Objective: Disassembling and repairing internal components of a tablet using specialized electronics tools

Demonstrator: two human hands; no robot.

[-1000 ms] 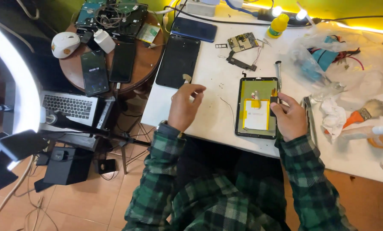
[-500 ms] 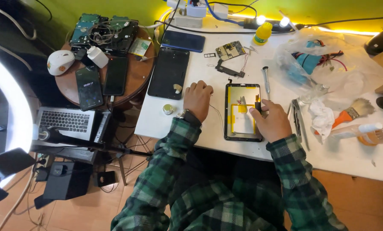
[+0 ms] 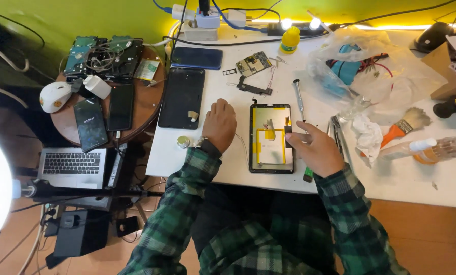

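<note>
An opened black tablet (image 3: pixel 271 138) lies face down on the white table (image 3: pixel 391 178), its inside showing yellow tape and a pale battery. My left hand (image 3: pixel 220 125) rests on the table just left of it, fingers curled under and holding nothing. My right hand (image 3: pixel 315 150) lies over the tablet's right edge with its fingertips on a small black part at the frame. A green-ended tool handle (image 3: pixel 308 176) sticks out from under that palm. Both sleeves are green plaid.
A screwdriver (image 3: pixel 298 98), circuit board (image 3: pixel 255 63) and dark screen panel (image 3: pixel 182 98) lie beyond the tablet. Tweezers (image 3: pixel 337 133), brush (image 3: pixel 406 125), tissue and plastic bags sit on the right. A round side table (image 3: pixel 146 109) with phones and drives and a laptop (image 3: pixel 72 167) stand on the left.
My left hand has drawn in and now sits beside the tablet's left edge. My right hand has slid down along the tablet's right edge. The view has shifted.
</note>
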